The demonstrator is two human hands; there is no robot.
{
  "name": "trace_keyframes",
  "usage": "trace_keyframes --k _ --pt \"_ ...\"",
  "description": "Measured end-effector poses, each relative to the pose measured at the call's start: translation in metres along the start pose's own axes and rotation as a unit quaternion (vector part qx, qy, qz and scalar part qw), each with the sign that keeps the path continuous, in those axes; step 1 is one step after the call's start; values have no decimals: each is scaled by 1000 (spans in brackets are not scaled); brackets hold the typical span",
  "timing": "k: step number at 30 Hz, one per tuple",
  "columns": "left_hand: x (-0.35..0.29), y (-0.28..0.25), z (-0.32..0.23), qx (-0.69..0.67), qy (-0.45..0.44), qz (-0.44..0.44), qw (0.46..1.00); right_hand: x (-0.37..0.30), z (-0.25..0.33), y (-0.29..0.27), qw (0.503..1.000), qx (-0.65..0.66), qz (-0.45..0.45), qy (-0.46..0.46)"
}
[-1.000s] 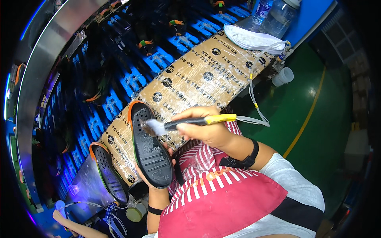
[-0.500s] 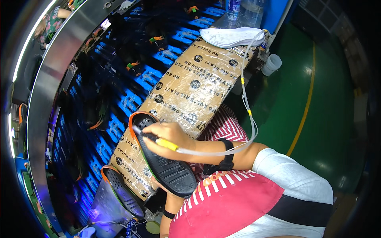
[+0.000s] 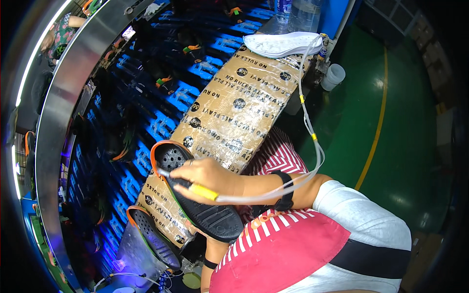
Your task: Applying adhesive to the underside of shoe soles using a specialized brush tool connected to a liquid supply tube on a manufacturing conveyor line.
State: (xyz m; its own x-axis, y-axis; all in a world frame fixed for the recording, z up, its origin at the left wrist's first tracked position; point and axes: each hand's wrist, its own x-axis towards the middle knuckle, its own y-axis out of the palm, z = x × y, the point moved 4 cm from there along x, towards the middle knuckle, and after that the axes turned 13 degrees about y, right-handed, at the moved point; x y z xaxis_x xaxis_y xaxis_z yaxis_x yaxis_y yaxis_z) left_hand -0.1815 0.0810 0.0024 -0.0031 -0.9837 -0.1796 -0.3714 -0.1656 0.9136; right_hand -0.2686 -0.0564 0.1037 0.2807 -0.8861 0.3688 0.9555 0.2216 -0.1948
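A black shoe sole [image 3: 207, 215] with an orange and green rim lies tilted over the bench's near end, its inner side up and its heel end pierced with holes. Under its near edge, my left hand [image 3: 201, 231] holds it, the fingers mostly hidden beneath. My right hand [image 3: 210, 176] is closed around a tube-fed brush [image 3: 204, 192] with a black grip and yellow collar. The brush tip touches the sole's orange rim on the left side. A second black sole [image 3: 155, 238] with an orange rim rests to the left, apart from both hands.
The bench top [image 3: 229, 117] is covered with printed brown tape. A white sole [image 3: 283, 45] lies at its far end, by a clear bottle [image 3: 305, 17]. A clear hose [image 3: 312, 122] loops down to the brush. Left runs a blue-barred conveyor [image 3: 161, 124]; a white bucket [image 3: 333, 77] stands right.
My right hand has moved the brush slightly left and down along the sole's rim. The sole's far end has shifted a little left and down.
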Motion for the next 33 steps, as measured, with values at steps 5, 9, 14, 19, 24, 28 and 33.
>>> trace_keyframes --k 5,9,14,19,24,28,33 --pt "-1 4 -2 6 8 -6 1000 -1 4 3 992 98 64 -41" --pt "4 3 -2 4 15 -5 1000 5 12 -19 998 47 -32 1" --pt "15 5 -3 3 33 -11 999 -1 14 3 993 -75 88 3" --pt "41 10 -3 8 64 -9 998 -7 20 8 985 22 161 -58" --pt "54 14 -8 5 106 -7 994 -4 13 4 996 -63 49 -32" --pt "58 15 -18 1 142 5 990 -21 25 19 983 -24 177 -46" --pt "62 18 -26 -3 175 14 984 -13 24 -4 986 127 95 57"
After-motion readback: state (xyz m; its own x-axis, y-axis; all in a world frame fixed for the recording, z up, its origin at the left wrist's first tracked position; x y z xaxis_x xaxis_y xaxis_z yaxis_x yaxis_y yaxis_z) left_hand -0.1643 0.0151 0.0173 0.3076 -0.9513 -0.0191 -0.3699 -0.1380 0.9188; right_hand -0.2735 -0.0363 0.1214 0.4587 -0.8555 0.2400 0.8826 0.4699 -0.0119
